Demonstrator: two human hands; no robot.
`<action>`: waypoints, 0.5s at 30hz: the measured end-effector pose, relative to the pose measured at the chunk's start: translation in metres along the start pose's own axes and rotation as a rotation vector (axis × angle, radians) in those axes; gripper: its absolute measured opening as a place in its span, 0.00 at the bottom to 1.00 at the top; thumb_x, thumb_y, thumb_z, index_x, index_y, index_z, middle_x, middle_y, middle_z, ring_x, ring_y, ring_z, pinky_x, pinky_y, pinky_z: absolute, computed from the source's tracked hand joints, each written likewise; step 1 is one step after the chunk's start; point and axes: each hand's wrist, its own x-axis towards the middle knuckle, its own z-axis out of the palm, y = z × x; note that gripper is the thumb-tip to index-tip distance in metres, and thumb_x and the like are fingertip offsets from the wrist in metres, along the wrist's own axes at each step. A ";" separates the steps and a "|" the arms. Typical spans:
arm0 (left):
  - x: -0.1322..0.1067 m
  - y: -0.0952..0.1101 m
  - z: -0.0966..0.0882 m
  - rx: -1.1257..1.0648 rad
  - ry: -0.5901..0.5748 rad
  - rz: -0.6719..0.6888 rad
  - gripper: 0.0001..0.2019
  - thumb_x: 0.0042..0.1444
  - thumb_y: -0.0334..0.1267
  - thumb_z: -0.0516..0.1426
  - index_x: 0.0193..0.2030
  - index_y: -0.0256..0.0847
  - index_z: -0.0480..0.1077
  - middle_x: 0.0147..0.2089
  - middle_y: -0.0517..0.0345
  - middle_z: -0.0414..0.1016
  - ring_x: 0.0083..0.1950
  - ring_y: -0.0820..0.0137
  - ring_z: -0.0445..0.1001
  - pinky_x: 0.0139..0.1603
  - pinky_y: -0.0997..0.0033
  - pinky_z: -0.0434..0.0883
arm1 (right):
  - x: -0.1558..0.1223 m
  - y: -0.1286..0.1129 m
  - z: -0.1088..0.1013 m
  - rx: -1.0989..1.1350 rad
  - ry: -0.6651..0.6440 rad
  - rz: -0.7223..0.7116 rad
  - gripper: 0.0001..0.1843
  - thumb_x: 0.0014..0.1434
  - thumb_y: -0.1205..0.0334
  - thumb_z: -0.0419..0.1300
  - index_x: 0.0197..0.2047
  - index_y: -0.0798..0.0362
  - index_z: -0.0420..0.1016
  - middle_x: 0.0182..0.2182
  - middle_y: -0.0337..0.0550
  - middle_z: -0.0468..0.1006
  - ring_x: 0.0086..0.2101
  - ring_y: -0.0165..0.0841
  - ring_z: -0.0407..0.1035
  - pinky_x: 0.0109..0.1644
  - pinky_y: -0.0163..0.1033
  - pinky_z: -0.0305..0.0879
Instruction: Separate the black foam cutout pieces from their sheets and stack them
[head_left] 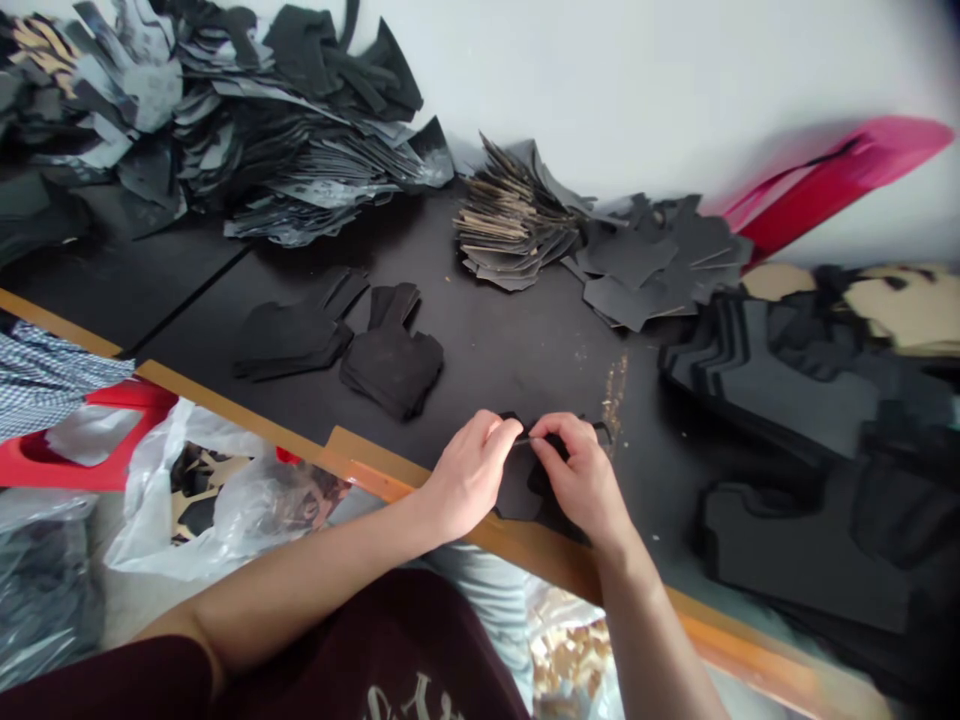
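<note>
My left hand (472, 475) and my right hand (581, 478) meet at the table's near edge, pinching a black foam cutout (517, 490) between them. A thin pale sliver (523, 439), perhaps a blade or needle, shows between my fingers, and its exact kind is hard to tell. Much of the cutout is hidden under my hands. Nearest to them on the black tabletop (495, 340) lie two small stacks of similar black cutouts (391, 362), up and to the left.
Loose heaps of black and grey foam pieces (315, 140) are piled along the white wall, and large stacked black shapes (795, 540) fill the right. An orange table edge (375, 480) runs below, with a white plastic bag (202, 510) and a red frame beyond it.
</note>
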 end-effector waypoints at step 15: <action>-0.003 0.000 -0.003 -0.162 0.114 -0.181 0.06 0.63 0.31 0.48 0.34 0.38 0.61 0.54 0.42 0.61 0.53 0.65 0.67 0.55 0.57 0.70 | 0.000 0.002 -0.002 0.044 -0.003 0.107 0.07 0.57 0.58 0.55 0.35 0.51 0.71 0.34 0.41 0.74 0.38 0.35 0.66 0.46 0.41 0.63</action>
